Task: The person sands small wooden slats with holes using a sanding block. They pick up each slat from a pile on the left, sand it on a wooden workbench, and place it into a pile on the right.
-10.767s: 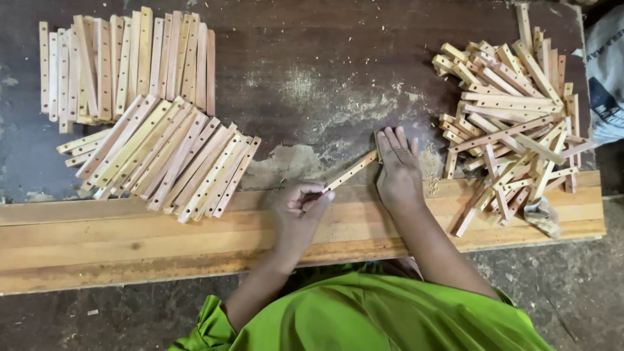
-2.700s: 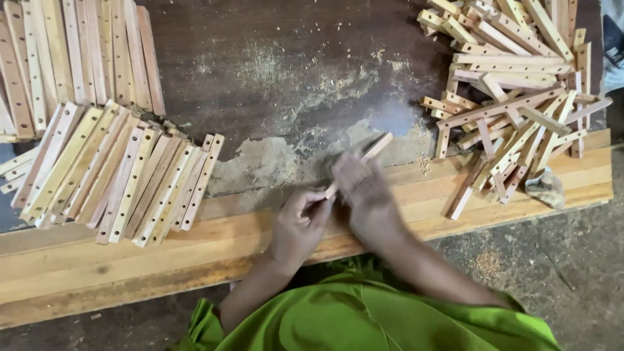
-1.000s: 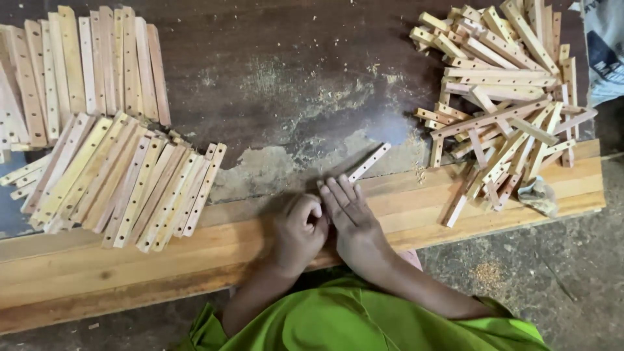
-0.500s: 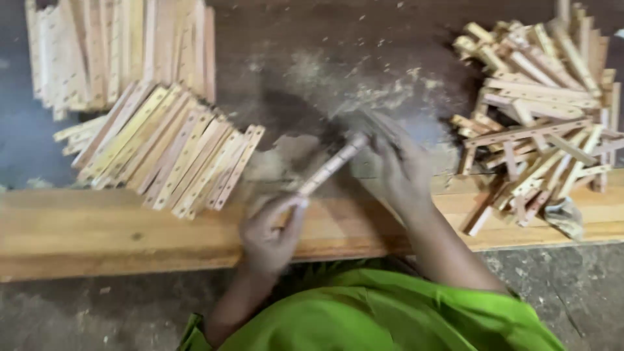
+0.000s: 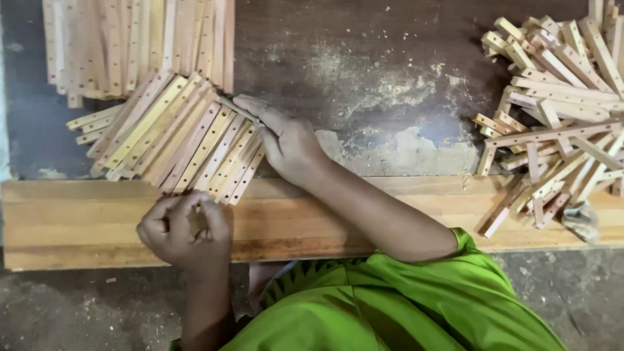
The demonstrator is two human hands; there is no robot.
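Nearest the camera, a bright green garment (image 5: 390, 305) is seen, worn by the person.

Left hand (image 5: 185, 229): placed on the light wooden plank (image 5: 78, 221) that forms the near edge of the bench. The fingers are curled inward into a loose fist at the near ends of the fanned slats; whether a slat end is pinched inside cannot be told.

Right hand (image 5: 286, 144): reached across to the left, fingers extended and laid flat. A drilled wooden slat (image 5: 239, 109) is pressed under the fingertips at the right edge of the fan, its far tip showing beyond the forefinger.

Fanned row of drilled slats (image 5: 175, 140): laid side by side, slanted from near right to far left, with near ends resting on the plank. A line of small holes is borne by each slat.

Dark worn benchtop (image 5: 364, 78): found beyond the plank, dusted with pale sawdust (image 5: 390, 91) and marked by a bare patch.

Loose heap of drilled slats (image 5: 559, 110): piled crosswise at the right, well apart from both hands.

Upright row of slats (image 5: 136, 45): ranged side by side at the far left, just behind the fan.
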